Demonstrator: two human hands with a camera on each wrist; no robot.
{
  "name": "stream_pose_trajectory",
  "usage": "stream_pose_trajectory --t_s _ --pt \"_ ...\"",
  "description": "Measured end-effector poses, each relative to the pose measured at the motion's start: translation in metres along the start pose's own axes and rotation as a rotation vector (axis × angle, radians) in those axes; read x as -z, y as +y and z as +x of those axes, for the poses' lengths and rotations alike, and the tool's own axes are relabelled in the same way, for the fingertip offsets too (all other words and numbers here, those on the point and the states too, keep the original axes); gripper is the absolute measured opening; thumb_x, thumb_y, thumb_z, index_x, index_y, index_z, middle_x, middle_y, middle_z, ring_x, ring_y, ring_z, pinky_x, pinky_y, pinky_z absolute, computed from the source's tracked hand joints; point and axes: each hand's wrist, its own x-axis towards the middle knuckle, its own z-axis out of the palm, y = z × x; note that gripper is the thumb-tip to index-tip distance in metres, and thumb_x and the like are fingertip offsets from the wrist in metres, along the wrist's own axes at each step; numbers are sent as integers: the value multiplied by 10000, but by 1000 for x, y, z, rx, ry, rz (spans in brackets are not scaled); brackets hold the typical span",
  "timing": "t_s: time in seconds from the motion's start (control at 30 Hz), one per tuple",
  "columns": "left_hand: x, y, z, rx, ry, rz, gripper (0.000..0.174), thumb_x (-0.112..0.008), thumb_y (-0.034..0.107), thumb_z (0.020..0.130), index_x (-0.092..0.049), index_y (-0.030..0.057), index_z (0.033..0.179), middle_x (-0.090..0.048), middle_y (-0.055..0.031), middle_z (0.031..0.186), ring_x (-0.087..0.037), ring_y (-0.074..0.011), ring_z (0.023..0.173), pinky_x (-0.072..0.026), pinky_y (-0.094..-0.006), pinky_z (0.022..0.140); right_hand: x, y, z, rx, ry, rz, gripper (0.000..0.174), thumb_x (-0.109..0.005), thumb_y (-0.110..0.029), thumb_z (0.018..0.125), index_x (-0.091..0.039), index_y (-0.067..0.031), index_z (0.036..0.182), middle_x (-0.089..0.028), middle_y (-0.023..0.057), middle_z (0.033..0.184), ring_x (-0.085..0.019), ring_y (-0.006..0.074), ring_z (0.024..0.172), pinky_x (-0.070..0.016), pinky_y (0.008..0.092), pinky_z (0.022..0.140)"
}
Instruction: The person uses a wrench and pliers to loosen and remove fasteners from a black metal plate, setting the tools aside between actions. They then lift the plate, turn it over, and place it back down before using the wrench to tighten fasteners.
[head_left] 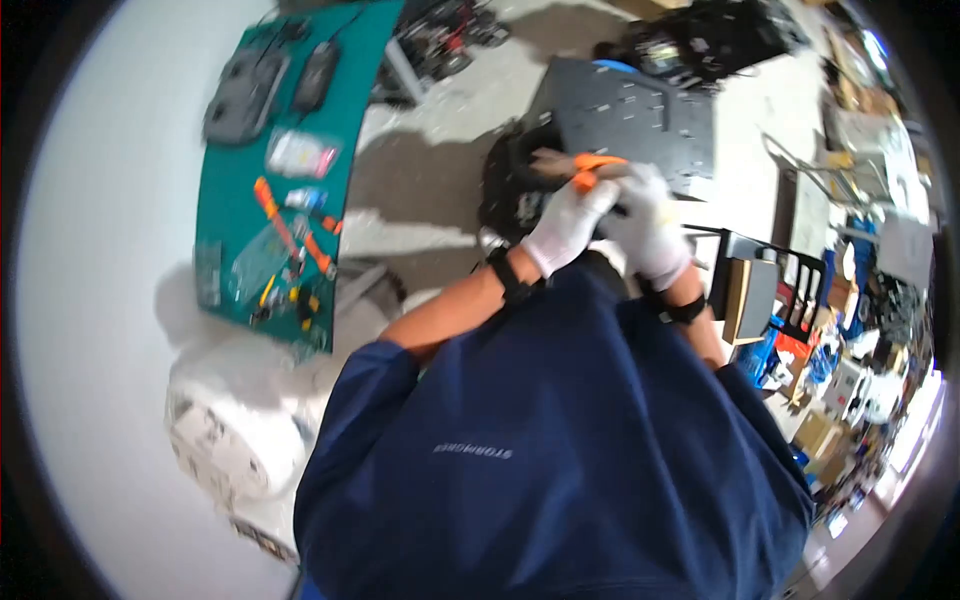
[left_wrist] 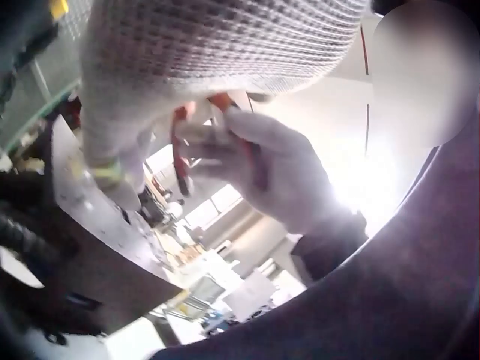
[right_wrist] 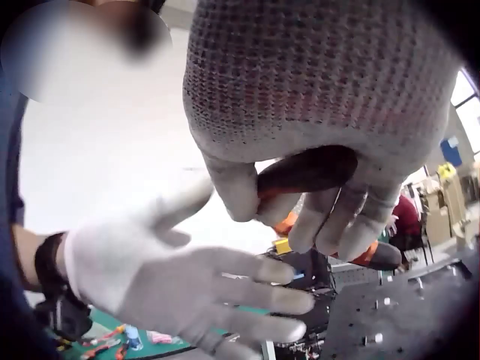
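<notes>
My gloved right hand (head_left: pixel 648 218) grips a pair of pliers with orange-and-black handles (head_left: pixel 598 162), their blurred head pointing left in the head view. In the right wrist view, one dark handle (right_wrist: pixel 311 171) lies across under the palm, with the fingers curled over the tool. The two handles stand spread apart in the left wrist view. My gloved left hand (head_left: pixel 568 228) is close beside the pliers. Its fingers (right_wrist: pixel 259 300) are straight and slightly parted in the right wrist view, with nothing held. Both hands are in front of the chest.
Beyond the hands stands a dark grey box (head_left: pixel 640 115) with small pale pieces on its top. At left, a green-topped table (head_left: pixel 345 95) bears orange-handled tools (head_left: pixel 275 215), plastic packets (head_left: pixel 300 155) and a grey case (head_left: pixel 245 95). A black chair (head_left: pixel 800 290) stands at right, before cluttered shelves.
</notes>
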Motion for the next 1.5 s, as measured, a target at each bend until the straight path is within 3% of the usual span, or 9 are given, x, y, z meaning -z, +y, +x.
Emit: stream_pose_trajectory --t_s 0.07,0.23,0.37,0.5,0.63,0.93,1.13,1.33,1.5 --pt "-16 -5 9 69 165 -48 331 -503 281 975 -595 -15 1094 -633 -46 970 -579 -108 893 -472 -269 798 4 2 -2 -50 64 -43 215 -681 -45 631 -643 -48 843 -615 94 995 -567 317 934 -469 407 821" --pt "-45 -20 37 88 97 -31 285 -496 212 953 -619 -11 1082 -636 -27 959 -586 -103 869 -477 -259 776 33 26 -26 -141 132 -80 205 -739 -108 637 -650 -48 812 -599 85 1039 -551 300 991 -446 402 863" --pt "-71 -39 70 74 -27 16 342 -467 162 936 -588 -25 1196 -669 -86 1059 -632 -132 935 -498 -272 820 50 63 -52 -214 270 -97 585 -769 -150 619 -564 -73 1162 -538 127 1156 -514 334 1094 -426 428 927" --pt "-105 -58 102 133 -31 27 335 -479 143 912 -605 -45 1158 -673 -85 1062 -645 -145 929 -498 -274 828 79 107 -66 -285 239 -263 859 -801 -243 591 -423 -17 1328 -512 154 1207 -497 315 1135 -396 448 960" --pt "-142 -83 135 99 -67 222 239 -572 180 904 -654 -42 939 -656 -26 830 -583 -87 780 -463 -273 692 97 163 -74 -330 101 -240 853 -778 -329 626 -424 1 1329 -544 162 1123 -549 304 1005 -430 417 883" --pt "-187 -132 201 339 165 169 378 -515 330 948 -639 -27 961 -640 -30 792 -592 -108 728 -455 -287 650 122 271 -65 -373 -211 -74 857 -740 -303 643 -385 33 1347 -560 231 986 -583 379 885 -478 445 776" --pt "-166 -152 212 132 49 441 392 -495 354 976 -617 -13 1042 -679 -87 864 -618 -150 755 -464 -308 664 142 307 -35 -311 -300 -220 684 -697 -223 635 -461 -24 1245 -559 256 944 -573 406 883 -472 476 746" --pt "-146 -144 205 161 86 313 267 -499 238 978 -657 30 1037 -695 -79 884 -654 -121 713 -504 -263 612 144 332 1 -228 -441 -503 689 -673 -235 646 -463 -33 1270 -545 261 1070 -556 399 958 -467 464 809" --pt "-142 -158 198 -103 17 511 207 -524 153 942 -689 30 929 -684 -97 800 -662 -180 669 -510 -287 613 131 322 16 -306 -528 -532 829 -648 -184 645 -356 -8 1400 -467 338 1244 -528 462 1096 -479 474 880"
